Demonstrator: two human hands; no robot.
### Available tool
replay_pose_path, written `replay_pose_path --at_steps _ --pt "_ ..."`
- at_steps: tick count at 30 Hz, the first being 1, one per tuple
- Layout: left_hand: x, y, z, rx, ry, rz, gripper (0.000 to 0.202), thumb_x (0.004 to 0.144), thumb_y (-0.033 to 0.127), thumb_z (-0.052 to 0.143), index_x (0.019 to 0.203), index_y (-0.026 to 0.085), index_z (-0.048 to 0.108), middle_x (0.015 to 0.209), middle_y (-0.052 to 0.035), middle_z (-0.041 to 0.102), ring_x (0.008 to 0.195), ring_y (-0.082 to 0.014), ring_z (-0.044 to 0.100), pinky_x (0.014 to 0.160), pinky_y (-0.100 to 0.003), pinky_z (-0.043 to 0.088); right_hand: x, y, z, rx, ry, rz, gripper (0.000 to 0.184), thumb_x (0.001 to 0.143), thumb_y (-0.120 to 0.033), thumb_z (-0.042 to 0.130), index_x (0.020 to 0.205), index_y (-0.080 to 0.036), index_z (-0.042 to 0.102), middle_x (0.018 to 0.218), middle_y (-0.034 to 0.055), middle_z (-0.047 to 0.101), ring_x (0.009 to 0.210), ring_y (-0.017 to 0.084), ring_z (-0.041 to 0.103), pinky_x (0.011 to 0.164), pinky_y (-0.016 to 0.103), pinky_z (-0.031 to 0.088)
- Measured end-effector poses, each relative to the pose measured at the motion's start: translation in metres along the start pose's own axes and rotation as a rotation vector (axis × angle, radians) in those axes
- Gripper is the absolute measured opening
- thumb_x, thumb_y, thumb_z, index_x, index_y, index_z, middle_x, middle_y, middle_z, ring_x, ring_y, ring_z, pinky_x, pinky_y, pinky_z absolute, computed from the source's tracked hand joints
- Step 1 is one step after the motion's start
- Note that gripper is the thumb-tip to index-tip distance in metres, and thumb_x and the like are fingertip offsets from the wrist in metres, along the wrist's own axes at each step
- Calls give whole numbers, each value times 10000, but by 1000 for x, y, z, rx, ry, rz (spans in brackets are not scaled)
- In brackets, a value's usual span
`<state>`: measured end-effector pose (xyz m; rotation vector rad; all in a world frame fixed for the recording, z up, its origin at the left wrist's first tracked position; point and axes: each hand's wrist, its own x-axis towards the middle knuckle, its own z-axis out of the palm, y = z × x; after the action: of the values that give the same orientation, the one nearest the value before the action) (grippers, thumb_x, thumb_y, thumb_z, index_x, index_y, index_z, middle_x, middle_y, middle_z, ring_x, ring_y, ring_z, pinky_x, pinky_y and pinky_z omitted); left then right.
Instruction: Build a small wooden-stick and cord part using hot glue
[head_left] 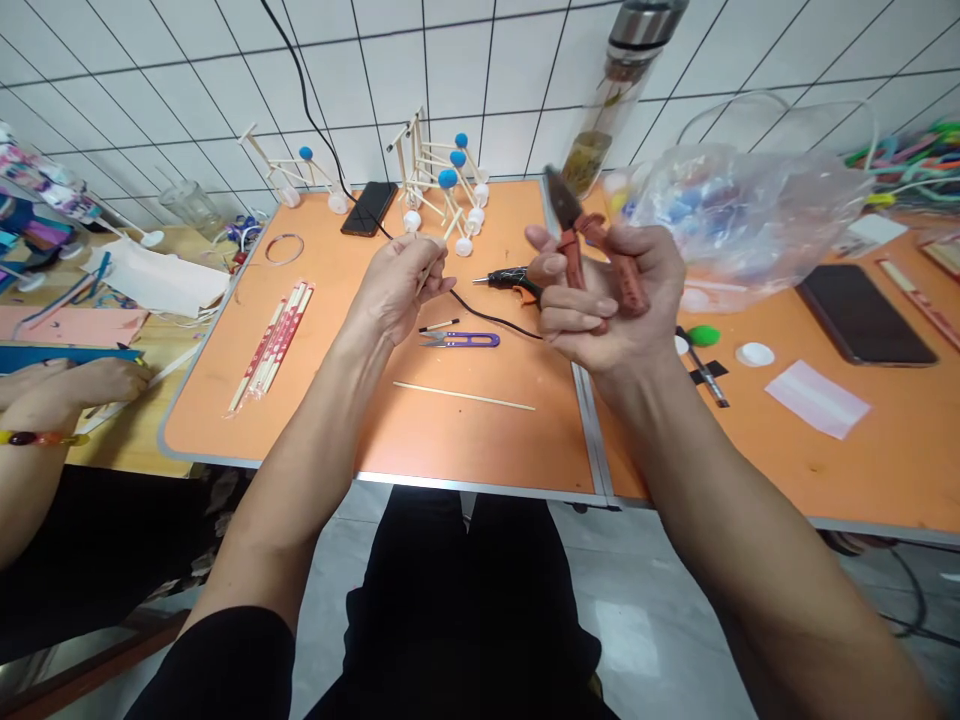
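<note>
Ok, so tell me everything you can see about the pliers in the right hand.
The pliers have a dark metal head and two long reddish-brown handles with a textured, rubbery-looking grip. They are held up in the air above the orange table, head tilted up and away from the person. The right hand wraps its fingers around the handles, which spread slightly in a V. The jaws are too small and dark to tell whether they are fully shut, and nothing appears to be gripped in them.

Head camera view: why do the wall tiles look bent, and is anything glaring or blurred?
In the head view, the wide lens curves the wall tiles and stretches the right forearm; the plastic bag carries soft glare; the red-handled pliers in the right hand look reasonably sharp; lighting is even, shadows faint.
</note>
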<state>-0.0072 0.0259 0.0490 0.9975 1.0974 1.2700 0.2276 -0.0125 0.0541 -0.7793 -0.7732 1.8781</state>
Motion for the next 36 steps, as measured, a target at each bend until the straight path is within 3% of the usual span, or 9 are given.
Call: replay_pose_path --at_steps 5,7,10,12,14,18,22,27,36 --pt "1 1 0 11 50 -11 410 909 279 915 729 227 550 651 71 523 568 -91 504 914 -345 653 -5 5 11 68 -65 37 272 821 -278 759 1081 -211 712 856 -12 705 546 70 214 435 186 165" --pt "2 1 0 12 54 -10 398 909 274 907 728 225 556 652 69 530 566 -88 495 904 -333 650 -7 8 14 63 -59 -37 351 850 -228 730 1201 -228 736 920 -12 734 579 82 349 467 177 256" --pt "1 1 0 14 44 -1 402 908 270 903 714 222 554 646 67 523 565 -84 480 894 -315 643 -5 15 14 -18 53 9 388 787 -94 779 1157 -198 733 849 -5 722 616 93 492 517 191 413" --pt "1 2 0 16 43 1 413 906 272 908 704 222 551 640 66 517 562 -86 478 891 -311 639 -2 19 12 -89 24 88 274 916 -203 816 1179 -177 744 878 42 763 666 137 606 553 242 510" --pt "0 3 0 18 54 -2 424 904 278 919 704 224 550 639 67 518 556 -90 477 897 -323 639 1 22 8 -190 -26 108 305 1033 -408 825 1214 -173 757 871 72 789 655 171 650 543 282 536" --pt "-2 5 2 14 60 3 406 917 248 895 703 224 550 638 69 511 556 -96 474 914 -342 636 3 23 0 -440 -76 29 553 1035 -704 825 1248 -196 787 778 60 788 517 149 554 432 280 404" --pt "-4 5 4 12 31 16 384 926 214 848 697 218 539 636 74 504 564 -86 459 925 -329 628 0 20 -2 -659 -67 -74 619 995 -826 799 1122 -221 808 664 46 725 510 153 533 415 277 333" --pt "-8 2 8 8 3 19 369 894 252 871 721 217 546 648 84 504 581 -73 474 926 -309 628 -9 16 3 -838 -61 -66 594 978 -825 795 1006 -233 758 895 113 822 740 232 728 510 299 437" --pt "-19 0 18 14 -51 9 305 856 247 840 732 216 563 666 77 508 576 -67 447 864 -281 636 -14 20 5 -1559 187 -345 474 1114 -521 545 1453 -254 740 1240 147 852 1138 437 781 892 486 560"
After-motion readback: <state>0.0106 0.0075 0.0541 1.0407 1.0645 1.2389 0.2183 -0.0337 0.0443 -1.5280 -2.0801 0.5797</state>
